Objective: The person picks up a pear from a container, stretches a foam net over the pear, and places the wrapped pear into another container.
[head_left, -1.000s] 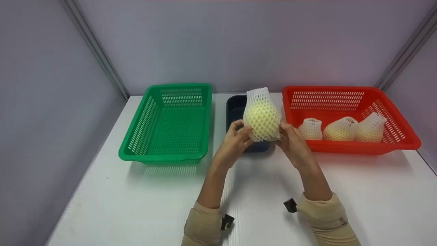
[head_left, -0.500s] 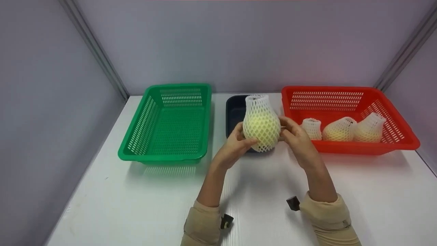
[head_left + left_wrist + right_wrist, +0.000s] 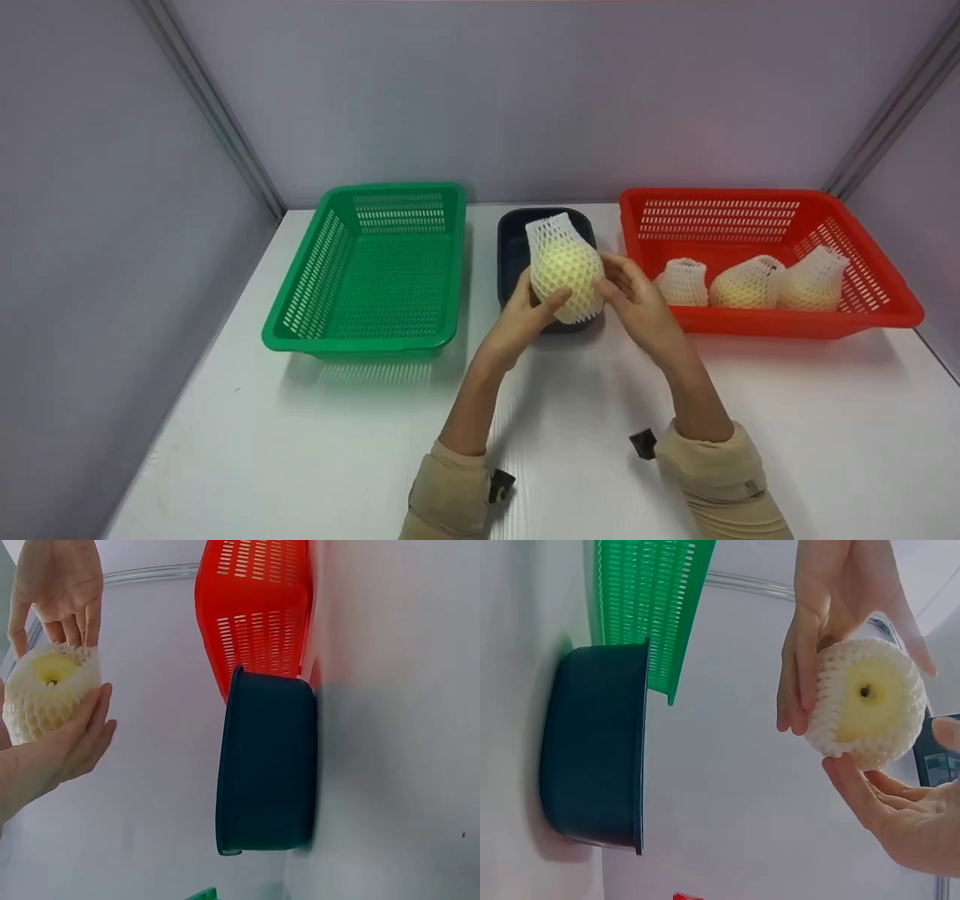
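Note:
A round pale yellow fruit in a white foam net sleeve is held up in front of the dark tray. Its net's long loose end points up and tilts left in the head view. My left hand grips the fruit from the left, thumb across its front. On the other side, my right hand touches the net with its fingertips, fingers fairly straight and thumb spread. Both wrist views show the fruit's underside, a small dark spot at its middle, bare of net there.
A green basket stands at the left on the white table. At the right is a red basket holding three netted fruits. Grey walls enclose the back and sides.
The fruit has come down and shifted slightly left, its net's end now leaning left. My right thumb has moved to the fruit's front side; my left thumb lies further across it.

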Action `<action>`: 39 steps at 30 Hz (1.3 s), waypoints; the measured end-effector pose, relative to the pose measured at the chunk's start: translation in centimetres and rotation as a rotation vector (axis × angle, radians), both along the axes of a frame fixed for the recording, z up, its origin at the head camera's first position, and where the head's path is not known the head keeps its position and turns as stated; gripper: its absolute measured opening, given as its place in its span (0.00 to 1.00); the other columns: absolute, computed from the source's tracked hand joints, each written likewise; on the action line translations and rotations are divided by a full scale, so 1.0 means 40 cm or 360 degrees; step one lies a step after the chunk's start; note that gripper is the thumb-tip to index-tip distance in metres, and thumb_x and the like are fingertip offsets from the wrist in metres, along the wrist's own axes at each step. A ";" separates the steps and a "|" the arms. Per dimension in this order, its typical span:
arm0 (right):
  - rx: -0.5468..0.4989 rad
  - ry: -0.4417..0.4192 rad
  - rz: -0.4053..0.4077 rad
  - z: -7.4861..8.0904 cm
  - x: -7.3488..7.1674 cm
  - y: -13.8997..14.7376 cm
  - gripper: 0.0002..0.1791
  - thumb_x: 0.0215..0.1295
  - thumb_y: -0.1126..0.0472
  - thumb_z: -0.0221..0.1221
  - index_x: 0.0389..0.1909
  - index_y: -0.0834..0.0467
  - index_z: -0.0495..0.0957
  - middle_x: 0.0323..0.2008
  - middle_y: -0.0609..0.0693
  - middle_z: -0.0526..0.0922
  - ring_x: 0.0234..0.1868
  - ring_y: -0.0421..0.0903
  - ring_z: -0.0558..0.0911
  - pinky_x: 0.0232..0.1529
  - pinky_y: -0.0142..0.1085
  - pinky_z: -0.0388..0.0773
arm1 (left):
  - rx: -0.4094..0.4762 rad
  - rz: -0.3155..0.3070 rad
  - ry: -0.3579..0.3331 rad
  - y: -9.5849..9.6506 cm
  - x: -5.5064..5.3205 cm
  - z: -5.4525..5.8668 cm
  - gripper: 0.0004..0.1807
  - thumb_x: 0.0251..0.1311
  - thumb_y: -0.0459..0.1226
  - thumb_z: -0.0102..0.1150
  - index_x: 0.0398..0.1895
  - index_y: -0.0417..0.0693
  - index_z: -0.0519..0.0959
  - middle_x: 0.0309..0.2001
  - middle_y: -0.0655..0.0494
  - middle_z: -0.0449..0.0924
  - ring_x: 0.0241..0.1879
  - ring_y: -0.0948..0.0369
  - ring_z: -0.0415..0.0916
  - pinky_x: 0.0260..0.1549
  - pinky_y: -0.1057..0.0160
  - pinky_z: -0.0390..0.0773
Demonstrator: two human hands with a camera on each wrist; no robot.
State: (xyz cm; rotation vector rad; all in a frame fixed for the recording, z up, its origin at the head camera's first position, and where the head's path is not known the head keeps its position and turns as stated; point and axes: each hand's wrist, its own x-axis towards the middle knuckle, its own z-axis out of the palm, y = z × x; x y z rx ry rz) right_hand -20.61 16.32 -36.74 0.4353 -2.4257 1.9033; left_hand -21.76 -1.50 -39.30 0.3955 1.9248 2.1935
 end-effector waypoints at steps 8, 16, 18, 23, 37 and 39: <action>0.0096 -0.0095 0.0044 -0.005 -0.009 0.004 0.36 0.65 0.52 0.54 0.66 0.64 0.50 0.62 0.62 0.62 0.58 0.54 0.66 0.57 0.47 0.64 | 0.0204 -0.0171 -0.0056 -0.016 0.000 0.006 0.33 0.70 0.43 0.42 0.71 0.44 0.44 0.64 0.44 0.56 0.58 0.53 0.65 0.52 0.59 0.68; 0.0141 -0.0149 -0.0021 0.002 -0.007 0.010 0.37 0.65 0.50 0.52 0.67 0.64 0.51 0.63 0.61 0.57 0.61 0.57 0.60 0.60 0.48 0.59 | 0.0283 -0.0126 -0.0117 -0.030 -0.005 0.010 0.29 0.69 0.39 0.44 0.70 0.44 0.52 0.58 0.41 0.62 0.54 0.50 0.70 0.50 0.57 0.70; 0.0174 -0.0157 -0.0060 0.003 -0.006 0.011 0.37 0.65 0.49 0.53 0.67 0.64 0.52 0.61 0.61 0.59 0.59 0.57 0.61 0.59 0.49 0.61 | 0.0286 -0.0112 -0.0109 -0.033 -0.005 0.009 0.28 0.68 0.38 0.45 0.69 0.43 0.53 0.57 0.40 0.63 0.52 0.50 0.71 0.49 0.56 0.71; 0.0031 -0.0165 -0.0090 0.004 -0.007 0.017 0.35 0.64 0.49 0.52 0.66 0.63 0.54 0.59 0.60 0.62 0.57 0.53 0.64 0.57 0.47 0.62 | 0.0352 -0.0096 -0.0090 -0.037 -0.007 0.003 0.27 0.67 0.37 0.47 0.68 0.43 0.57 0.54 0.40 0.65 0.49 0.48 0.72 0.48 0.55 0.72; -0.0264 -0.0247 0.0187 0.018 0.004 0.036 0.24 0.67 0.59 0.40 0.62 0.63 0.54 0.60 0.57 0.58 0.59 0.54 0.62 0.62 0.47 0.54 | 0.0272 -0.0254 -0.0072 -0.032 -0.002 0.011 0.33 0.58 0.34 0.58 0.65 0.36 0.58 0.52 0.42 0.70 0.50 0.51 0.72 0.49 0.55 0.71; -0.0271 -0.0241 0.0237 0.017 0.005 0.037 0.24 0.68 0.59 0.39 0.62 0.64 0.54 0.59 0.58 0.59 0.58 0.54 0.63 0.62 0.47 0.54 | 0.0202 -0.0274 -0.0041 -0.035 0.000 0.012 0.32 0.57 0.34 0.59 0.64 0.35 0.60 0.51 0.44 0.72 0.49 0.52 0.72 0.48 0.57 0.72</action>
